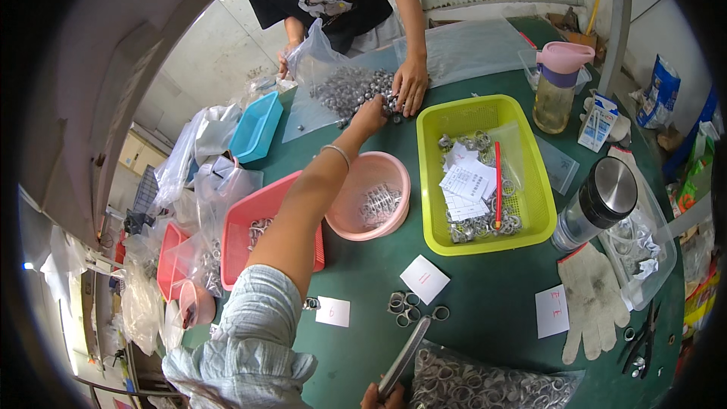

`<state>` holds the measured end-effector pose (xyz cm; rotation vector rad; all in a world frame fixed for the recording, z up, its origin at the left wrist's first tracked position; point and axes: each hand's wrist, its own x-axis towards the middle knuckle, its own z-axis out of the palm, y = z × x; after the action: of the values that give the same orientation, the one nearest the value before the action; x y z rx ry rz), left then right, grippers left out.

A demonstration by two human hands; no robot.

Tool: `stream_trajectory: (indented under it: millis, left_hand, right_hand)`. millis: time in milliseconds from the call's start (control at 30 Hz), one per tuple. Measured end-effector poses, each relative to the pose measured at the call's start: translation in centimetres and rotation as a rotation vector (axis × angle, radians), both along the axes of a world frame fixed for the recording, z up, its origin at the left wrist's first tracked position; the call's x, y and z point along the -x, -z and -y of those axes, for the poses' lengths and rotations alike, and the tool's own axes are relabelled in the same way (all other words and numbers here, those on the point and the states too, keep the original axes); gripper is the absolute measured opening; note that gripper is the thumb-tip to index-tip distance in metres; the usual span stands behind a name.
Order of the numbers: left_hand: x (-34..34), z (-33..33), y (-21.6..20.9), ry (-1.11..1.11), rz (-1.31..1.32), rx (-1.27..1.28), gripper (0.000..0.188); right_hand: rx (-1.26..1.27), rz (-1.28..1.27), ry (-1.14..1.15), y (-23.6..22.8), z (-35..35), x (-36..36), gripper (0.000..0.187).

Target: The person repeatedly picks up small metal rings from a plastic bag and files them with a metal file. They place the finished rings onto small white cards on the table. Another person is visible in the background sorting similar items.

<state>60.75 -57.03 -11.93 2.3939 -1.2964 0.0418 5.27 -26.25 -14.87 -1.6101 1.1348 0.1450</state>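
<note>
Plainly, the metal-part pile (pixel 348 91) lies beyond the pink bowl (pixel 379 168), longest left to right; your left hand (pixel 369 116), the nearer, is at its near edge, pinching or not I cannot tell; your right hand (pixel 383 397), this side of the bowl, clasps a metal bar (pixel 405 358).

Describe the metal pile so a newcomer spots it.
On the green table, find the lime basket. Left of its far end, at the wearer's left hand, lies the metal pile, heaped loosely, unlike parts in the basket and pink tub.
</note>
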Motion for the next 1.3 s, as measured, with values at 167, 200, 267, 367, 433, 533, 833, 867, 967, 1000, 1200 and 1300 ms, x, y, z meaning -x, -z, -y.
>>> stream_trajectory:
  millis: [167, 200, 267, 367, 433, 533, 833, 867, 967, 1000, 1200, 1300]
  left_hand:
    - [0.7, 0.9, 0.1, 0.099, 0.132, -0.06, 0.011]
    - [0.5, 0.8, 0.1, 0.106, 0.132, -0.078, 0.011]
    - [0.0, 0.4, -0.1, 0.099, 0.106, -0.083, 0.014]
    - [-0.9, -1.8, -0.2, 0.017, 0.02, 0.042, 0.019]
    - [1.7, -1.0, -2.7, -0.023, -0.067, 0.264, 0.022]
    - [6.9, -2.4, -6.6, -0.011, -0.23, 0.539, 0.026]
    - [24.0, -7.8, -14.8, 0.201, -0.627, 0.524, 0.031]
    - [25.1, -7.9, -15.6, 0.201, -0.602, 0.477, 0.03]
    - [26.7, -9.2, -16.2, 0.2, -0.562, 0.42, 0.024]
    - [26.8, -9.3, -16.2, 0.227, -0.57, 0.432, 0.024]
    - [28.4, -9.9, -17.4, 0.258, -0.518, 0.404, 0.024]
    - [27.9, -9.7, -16.7, 0.272, -0.51, 0.404, 0.024]
  right_hand:
    - [0.056, -0.161, -0.166, -3.1, 3.3, -1.2, 0.042]
    - [-0.196, -0.218, -0.021, -5.6, 5.4, -2.4, 0.042]
    - [-0.046, -0.127, -0.046, -3.7, 3.8, -1.5, 0.044]
    - [0.383, -0.005, -0.285, -1.6, 2.1, 0.3, 0.047]
    - [0.886, -0.021, -0.504, -0.3, 1.6, 1.1, 0.05]
    - [1.346, -0.008, -0.561, 0.5, 1.7, 1.1, 0.049]
    - [0.126, 0.503, 0.317, -0.8, 3.0, -1.8, 0.028]
    - [0.141, 0.496, 0.296, -1.2, 3.5, -2.0, 0.028]
    - [0.09, 0.543, 0.291, -1.8, 3.8, -1.7, 0.021]
    - [0.066, 0.569, 0.308, -1.6, 3.7, -1.8, 0.019]
    - [0.049, 0.623, 0.419, -1.5, 3.6, -2.2, 0.024]
    - [0.033, 0.646, 0.427, -1.2, 3.5, -2.2, 0.024]
